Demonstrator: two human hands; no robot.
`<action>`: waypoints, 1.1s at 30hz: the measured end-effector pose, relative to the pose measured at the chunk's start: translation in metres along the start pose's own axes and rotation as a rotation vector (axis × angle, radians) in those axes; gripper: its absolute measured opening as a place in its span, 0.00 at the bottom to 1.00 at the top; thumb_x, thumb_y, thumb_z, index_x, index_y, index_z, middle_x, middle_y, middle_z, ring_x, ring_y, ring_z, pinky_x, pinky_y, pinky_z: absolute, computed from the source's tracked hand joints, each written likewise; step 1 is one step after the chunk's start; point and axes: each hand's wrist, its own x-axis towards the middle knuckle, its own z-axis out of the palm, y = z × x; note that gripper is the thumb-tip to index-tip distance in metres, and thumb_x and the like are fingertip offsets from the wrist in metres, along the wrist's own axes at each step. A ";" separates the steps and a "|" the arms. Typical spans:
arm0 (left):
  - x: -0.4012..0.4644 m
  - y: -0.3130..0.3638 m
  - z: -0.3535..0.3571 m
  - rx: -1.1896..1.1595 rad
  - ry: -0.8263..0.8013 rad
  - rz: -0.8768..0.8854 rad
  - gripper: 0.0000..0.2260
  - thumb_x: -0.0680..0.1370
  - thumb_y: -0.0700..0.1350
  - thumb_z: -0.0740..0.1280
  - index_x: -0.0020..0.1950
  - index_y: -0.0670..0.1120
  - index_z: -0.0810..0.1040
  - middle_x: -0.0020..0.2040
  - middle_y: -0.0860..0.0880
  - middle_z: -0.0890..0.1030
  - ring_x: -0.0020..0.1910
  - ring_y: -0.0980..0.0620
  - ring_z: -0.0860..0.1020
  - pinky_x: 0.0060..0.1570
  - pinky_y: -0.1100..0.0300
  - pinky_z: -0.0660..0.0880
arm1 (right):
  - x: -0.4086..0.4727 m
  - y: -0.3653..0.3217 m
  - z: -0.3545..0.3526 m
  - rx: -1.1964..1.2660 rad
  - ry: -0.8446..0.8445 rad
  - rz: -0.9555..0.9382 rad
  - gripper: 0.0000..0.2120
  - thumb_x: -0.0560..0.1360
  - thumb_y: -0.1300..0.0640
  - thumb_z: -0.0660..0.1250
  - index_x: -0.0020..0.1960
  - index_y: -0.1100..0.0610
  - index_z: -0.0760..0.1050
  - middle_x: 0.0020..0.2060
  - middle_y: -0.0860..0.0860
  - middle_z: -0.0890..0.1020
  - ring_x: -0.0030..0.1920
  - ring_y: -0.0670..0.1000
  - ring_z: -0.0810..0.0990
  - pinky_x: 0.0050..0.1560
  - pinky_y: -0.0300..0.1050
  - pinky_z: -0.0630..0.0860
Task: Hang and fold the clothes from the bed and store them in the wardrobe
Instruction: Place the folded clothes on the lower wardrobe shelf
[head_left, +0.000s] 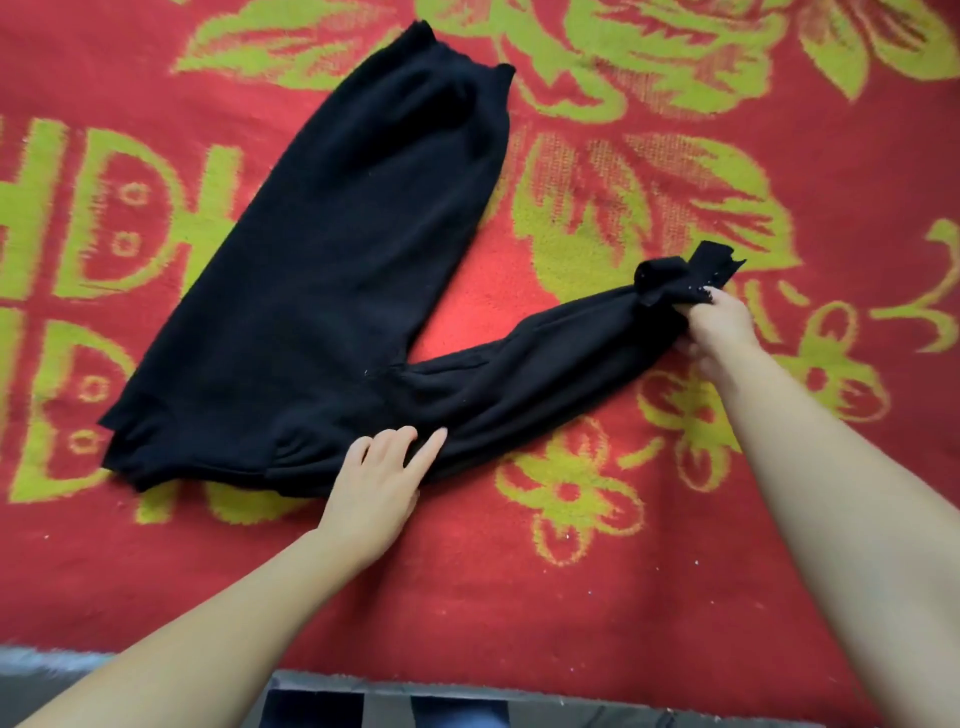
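The right hand (719, 325) has its fingers curled round the bunched cuff end of one leg of the black trousers (322, 270), at the right of the scene; it holds there, I judge, because the free end is the part that must be carried over to make the fold. A short strip of black cloth sticks out past the knuckles, though whether that is a cuff tab or a drawstring is hard to tell in the dark fabric. The left hand (382, 478) lies flat, fingers straight and a little spread, pressing on the near edge of the trousers where the two legs meet, most likely to pin the garment so it does not slide while the leg is moved. The other leg lies flat, running from the near left up toward the far middle. The trousers rest on a red blanket (571, 597) with green flowers, on the bed, not yet folded.
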 end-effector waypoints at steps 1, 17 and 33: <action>0.001 -0.001 -0.001 0.010 0.008 -0.019 0.36 0.57 0.40 0.80 0.65 0.45 0.78 0.48 0.43 0.79 0.43 0.43 0.78 0.43 0.53 0.76 | -0.004 -0.006 0.002 0.106 -0.031 0.043 0.09 0.75 0.64 0.66 0.40 0.52 0.76 0.35 0.47 0.80 0.37 0.46 0.78 0.35 0.40 0.74; -0.006 -0.005 -0.008 -0.142 -0.261 0.037 0.30 0.74 0.44 0.63 0.76 0.54 0.60 0.54 0.51 0.74 0.52 0.48 0.73 0.49 0.55 0.67 | -0.007 0.012 -0.019 0.064 0.289 0.154 0.19 0.75 0.64 0.64 0.66 0.61 0.70 0.51 0.59 0.80 0.47 0.57 0.80 0.48 0.50 0.78; -0.006 -0.108 -0.040 -1.796 0.008 -0.788 0.06 0.76 0.38 0.62 0.41 0.38 0.76 0.38 0.49 0.80 0.38 0.50 0.76 0.37 0.58 0.70 | -0.043 -0.228 0.232 0.026 -0.209 -0.131 0.22 0.79 0.54 0.62 0.71 0.56 0.61 0.63 0.55 0.73 0.53 0.55 0.79 0.44 0.48 0.78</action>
